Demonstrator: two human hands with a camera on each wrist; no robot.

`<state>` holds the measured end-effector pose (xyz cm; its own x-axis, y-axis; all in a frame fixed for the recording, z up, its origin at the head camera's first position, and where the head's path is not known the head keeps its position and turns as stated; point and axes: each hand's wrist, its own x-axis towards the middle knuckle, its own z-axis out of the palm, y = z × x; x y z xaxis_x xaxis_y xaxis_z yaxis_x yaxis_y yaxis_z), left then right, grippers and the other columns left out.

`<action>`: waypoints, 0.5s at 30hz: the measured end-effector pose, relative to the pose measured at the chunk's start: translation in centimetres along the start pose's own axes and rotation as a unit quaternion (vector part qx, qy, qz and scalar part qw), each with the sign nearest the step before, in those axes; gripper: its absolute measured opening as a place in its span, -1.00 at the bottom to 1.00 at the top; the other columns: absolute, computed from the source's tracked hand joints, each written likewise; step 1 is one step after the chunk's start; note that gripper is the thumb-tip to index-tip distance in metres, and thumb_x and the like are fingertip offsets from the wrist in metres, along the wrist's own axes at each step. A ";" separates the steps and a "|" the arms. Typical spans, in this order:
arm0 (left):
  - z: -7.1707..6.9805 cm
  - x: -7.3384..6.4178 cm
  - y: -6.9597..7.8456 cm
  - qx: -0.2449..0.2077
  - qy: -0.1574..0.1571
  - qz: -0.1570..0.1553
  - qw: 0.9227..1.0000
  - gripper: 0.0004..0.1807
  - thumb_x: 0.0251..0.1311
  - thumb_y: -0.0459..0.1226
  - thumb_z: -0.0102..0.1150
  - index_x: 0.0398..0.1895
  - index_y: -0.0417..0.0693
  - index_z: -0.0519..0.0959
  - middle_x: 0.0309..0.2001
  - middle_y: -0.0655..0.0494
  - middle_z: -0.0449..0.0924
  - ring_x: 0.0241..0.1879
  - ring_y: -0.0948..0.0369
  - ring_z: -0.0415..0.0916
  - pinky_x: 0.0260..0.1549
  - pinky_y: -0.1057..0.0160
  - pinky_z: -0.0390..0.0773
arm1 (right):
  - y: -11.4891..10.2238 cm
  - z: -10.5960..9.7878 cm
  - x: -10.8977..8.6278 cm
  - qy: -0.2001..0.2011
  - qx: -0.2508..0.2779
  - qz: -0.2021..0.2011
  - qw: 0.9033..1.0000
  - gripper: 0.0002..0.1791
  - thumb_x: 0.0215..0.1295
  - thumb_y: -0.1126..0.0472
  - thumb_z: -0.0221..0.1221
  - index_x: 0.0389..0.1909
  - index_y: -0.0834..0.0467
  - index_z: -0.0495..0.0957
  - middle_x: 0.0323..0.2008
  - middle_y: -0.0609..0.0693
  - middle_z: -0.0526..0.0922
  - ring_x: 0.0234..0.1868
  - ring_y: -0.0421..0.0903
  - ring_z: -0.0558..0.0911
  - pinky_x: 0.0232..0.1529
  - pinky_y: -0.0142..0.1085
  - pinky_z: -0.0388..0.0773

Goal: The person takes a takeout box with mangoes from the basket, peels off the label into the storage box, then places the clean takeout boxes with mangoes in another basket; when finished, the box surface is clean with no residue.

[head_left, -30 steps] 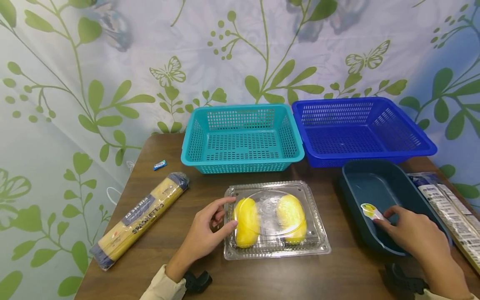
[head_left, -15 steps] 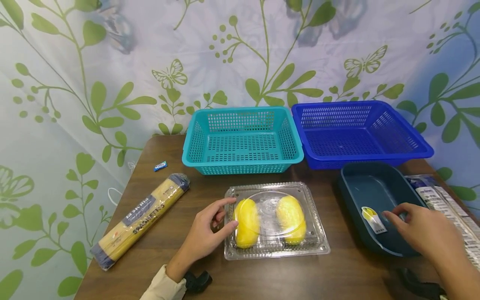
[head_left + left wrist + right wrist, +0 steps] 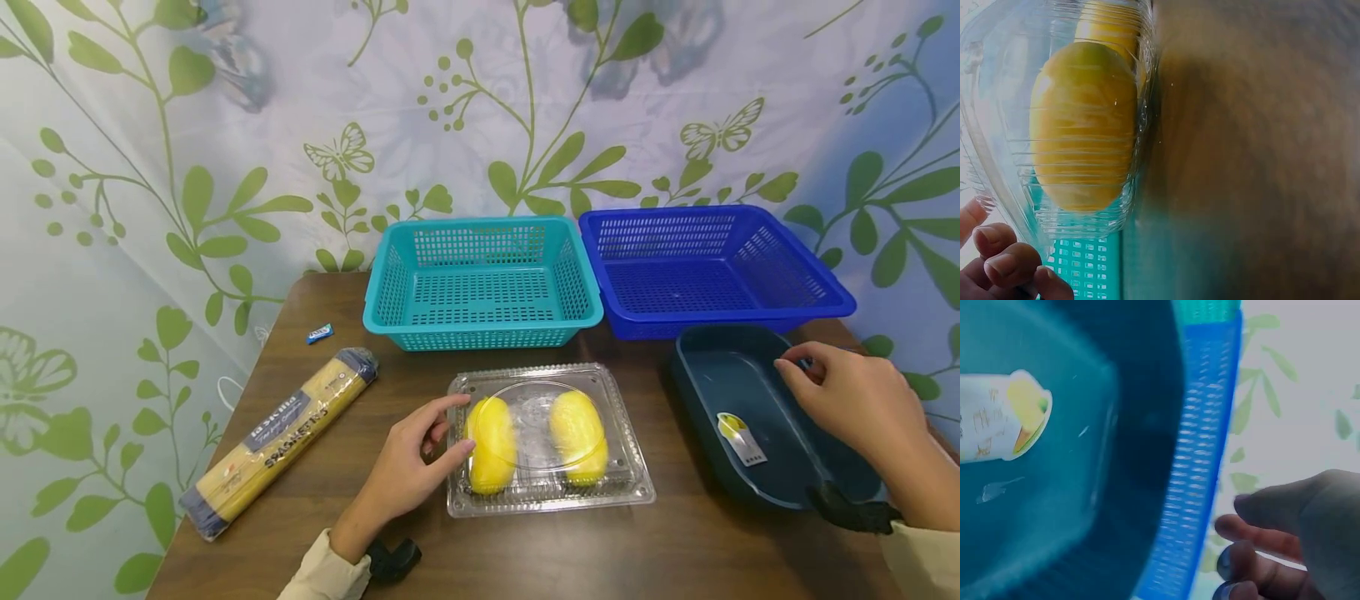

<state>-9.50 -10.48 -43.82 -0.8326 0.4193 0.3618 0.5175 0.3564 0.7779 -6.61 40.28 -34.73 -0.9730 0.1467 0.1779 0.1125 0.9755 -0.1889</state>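
A clear plastic clamshell box (image 3: pixel 551 492) holding two yellow mangoes (image 3: pixel 492 444) lies on the table. My left hand (image 3: pixel 405 462) rests at its left side, thumb and forefinger spread at the edge; in the left wrist view its other fingers (image 3: pixel 1013 265) curl loosely near the box. A dark teal basin (image 3: pixel 708 417) stands on the right, with a white card (image 3: pixel 742 439) printed with yellow fruit lying flat inside. Over the basin's right side hovers my right hand (image 3: pixel 862 400), fingers loosely bent and holding nothing.
Behind the box stands a turquoise basket (image 3: pixel 487 337), with a blue basket (image 3: pixel 720 318) at its right. A pack of spaghetti (image 3: pixel 281 442) lies slantwise on the left, and a small blue wrapped sweet (image 3: pixel 319 333) sits farther back. The patterned curtain (image 3: pixel 450 108) hangs behind the table.
My right hand has let go of the white card, leaving it on the basin floor, and has moved up and to the right. My left hand has stayed at the box.
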 end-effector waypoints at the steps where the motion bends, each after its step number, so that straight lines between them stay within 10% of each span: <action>1: 0.0 0.0 0.0 0.004 -0.001 0.001 1.000 -0.49 0.34 -0.09 0.33 0.32 0.08 0.52 -0.45 0.16 0.31 -0.48 0.23 0.27 -0.50 0.29 0.35 | 0.2 0.2 0.6 0.000 0.003 0.007 1.000 -0.70 0.44 0.12 0.21 -0.12 0.33 0.62 -0.69 -0.09 0.39 -0.68 -0.03 0.32 -0.68 -0.18 0.22; 9: -0.1 -0.1 0.0 0.029 0.003 0.027 0.999 -0.49 0.34 -0.08 0.32 0.32 0.09 0.54 -0.45 0.07 0.36 -0.47 0.27 0.29 -0.51 0.35 0.34 | 1.4 2.3 3.8 0.001 0.156 0.067 0.985 -0.46 0.55 -0.05 0.04 0.24 0.31 0.44 -0.31 0.20 0.74 -0.47 -0.07 0.67 -0.47 -0.19 0.50; 12: -0.2 0.0 0.0 0.041 0.009 0.043 0.998 -0.50 0.33 -0.08 0.33 0.31 0.07 0.55 -0.47 0.09 0.37 -0.53 0.30 0.26 -0.54 0.37 0.34 | 1.3 3.4 4.5 -0.014 0.288 0.134 0.948 -0.43 0.56 -0.10 0.00 0.35 0.20 0.25 -0.34 -0.08 0.72 -0.45 -0.26 0.69 -0.49 -0.31 0.57; 15: -0.3 0.0 0.0 0.057 0.011 0.048 0.997 -0.49 0.33 -0.05 0.33 0.31 0.08 0.55 -0.47 0.15 0.37 -0.58 0.35 0.23 -0.58 0.39 0.34 | 1.1 4.3 5.2 -0.003 0.441 0.184 0.878 -0.64 0.57 -0.02 0.04 0.22 -0.05 0.20 -0.38 -0.33 0.61 -0.45 -0.30 0.68 -0.50 -0.33 0.60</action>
<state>-9.54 -10.72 -43.66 -0.7818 0.4388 0.4431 0.6128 0.4092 0.6761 -12.40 41.40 -38.19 -0.9052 0.4211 -0.0569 0.2224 0.3554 -0.9079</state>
